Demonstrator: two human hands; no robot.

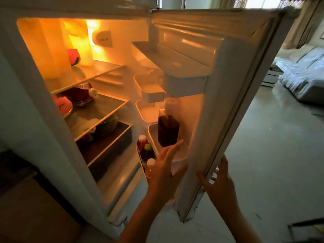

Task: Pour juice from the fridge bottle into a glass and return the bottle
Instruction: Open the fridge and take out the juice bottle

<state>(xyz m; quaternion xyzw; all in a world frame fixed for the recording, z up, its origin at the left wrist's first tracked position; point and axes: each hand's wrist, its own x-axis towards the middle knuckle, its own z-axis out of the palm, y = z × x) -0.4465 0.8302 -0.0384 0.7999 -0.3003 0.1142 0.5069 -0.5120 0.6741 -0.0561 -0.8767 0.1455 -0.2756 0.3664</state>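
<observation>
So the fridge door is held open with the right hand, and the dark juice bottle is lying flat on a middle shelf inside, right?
Not quite. The head view shows the dark juice bottle standing upright in a door rack, not lying on an inside shelf. The right hand does hold the fridge door open.

Single head view, dim overall. Main source: warm orange lamp (93, 25) at upper back of fridge interior (108, 71), blown out to glare there and on the adjacent wall. Glow falls off toward the lower shelves (98, 109); crisper area near black. Secondary source: cool daylight from windows (263, 2) top right, overexposed, washing the floor (271, 137) pale. Hands (164, 165) backlit, motion-blurred. Door (228, 85) edges bow from wide-angle distortion; corners soft and smeared.
</observation>
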